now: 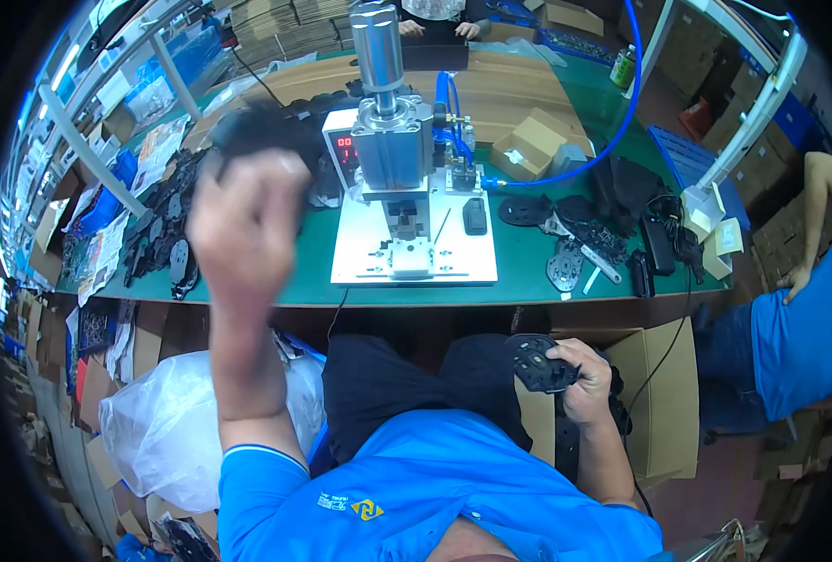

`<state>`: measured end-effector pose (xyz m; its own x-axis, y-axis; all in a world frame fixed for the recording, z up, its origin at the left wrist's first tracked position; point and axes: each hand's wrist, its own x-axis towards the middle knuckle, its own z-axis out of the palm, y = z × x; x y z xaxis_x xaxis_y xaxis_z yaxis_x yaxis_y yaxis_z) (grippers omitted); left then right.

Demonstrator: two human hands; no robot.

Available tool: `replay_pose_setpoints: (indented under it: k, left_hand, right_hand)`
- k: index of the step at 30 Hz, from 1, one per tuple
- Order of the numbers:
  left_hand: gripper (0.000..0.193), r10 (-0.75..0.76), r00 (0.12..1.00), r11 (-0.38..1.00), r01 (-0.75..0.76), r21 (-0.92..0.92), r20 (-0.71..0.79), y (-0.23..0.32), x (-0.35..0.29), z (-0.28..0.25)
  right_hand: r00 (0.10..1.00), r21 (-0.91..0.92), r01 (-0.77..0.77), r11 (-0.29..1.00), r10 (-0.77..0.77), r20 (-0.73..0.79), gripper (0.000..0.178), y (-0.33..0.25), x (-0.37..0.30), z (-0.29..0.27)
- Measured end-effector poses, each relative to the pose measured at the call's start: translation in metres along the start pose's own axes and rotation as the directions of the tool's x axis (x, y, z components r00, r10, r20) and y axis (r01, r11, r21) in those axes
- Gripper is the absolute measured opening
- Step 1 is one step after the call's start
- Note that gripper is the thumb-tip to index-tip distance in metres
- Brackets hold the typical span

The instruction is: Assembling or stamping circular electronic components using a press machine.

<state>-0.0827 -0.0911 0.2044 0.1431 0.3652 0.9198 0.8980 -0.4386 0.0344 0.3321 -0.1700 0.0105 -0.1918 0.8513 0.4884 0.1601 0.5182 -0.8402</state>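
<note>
My left hand (247,220) is raised over the left part of the bench, smeared by motion, with its fingers curled. At its far end is a dark blurred piece (255,131), which it appears to grip; its kind cannot be made out. My right hand (584,379) pinches the edge of a flat black plastic part (539,363), rounded and with holes, like a computer mouse base. That part is held beside my lap, over an open cardboard box (664,403) with black pieces in it. Between my hands stands a pneumatic press (392,150) on a white base plate (360,253).
Black parts (158,220) lie heaped on the green bench (294,292) at left. More black parts (566,267) and a small open box (528,145) are right of the press. A blue air hose (622,131) arches there. A plastic bag (163,421) lies at lower left. Other people are nearby.
</note>
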Motion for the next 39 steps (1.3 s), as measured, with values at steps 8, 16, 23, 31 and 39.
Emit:
replay_pose_setpoints:
  k: [8, 16, 23, 31, 39]
  left_hand:
    - [0.02, 0.014, 0.988, 0.997, -0.026, -0.075, -0.152, -0.056, 0.102, 0.037]
    - [0.017, -0.08, 0.988, 0.992, 0.066, -0.109, -0.129, -0.048, 0.086, 0.04]
    - [0.041, -0.378, 0.926, 0.812, 0.325, -0.484, -0.013, -0.033, -0.013, 0.037]
    - [0.033, -0.267, 0.845, 0.837, 0.442, -0.323, 0.464, -0.021, -0.159, 0.061]
    - [0.039, 0.021, 0.932, 0.933, 0.112, -0.343, 0.362, 0.004, -0.191, 0.105]
  right_hand:
    - [0.996, -0.097, -0.085, 0.992, 0.081, -0.045, 0.035, 0.008, -0.019, -0.012]
    - [0.961, -0.157, -0.264, 0.952, 0.247, -0.122, 0.032, 0.02, -0.061, -0.025]
    - [0.93, -0.428, -0.365, 0.827, 0.309, -0.197, 0.027, 0.044, -0.117, -0.069]
    - [0.567, -0.282, -0.82, 0.498, 0.641, -0.518, 0.032, 0.109, -0.194, -0.088]
    - [0.581, -0.602, -0.744, 0.29, 0.726, -0.368, 0.039, 0.07, -0.155, -0.033]
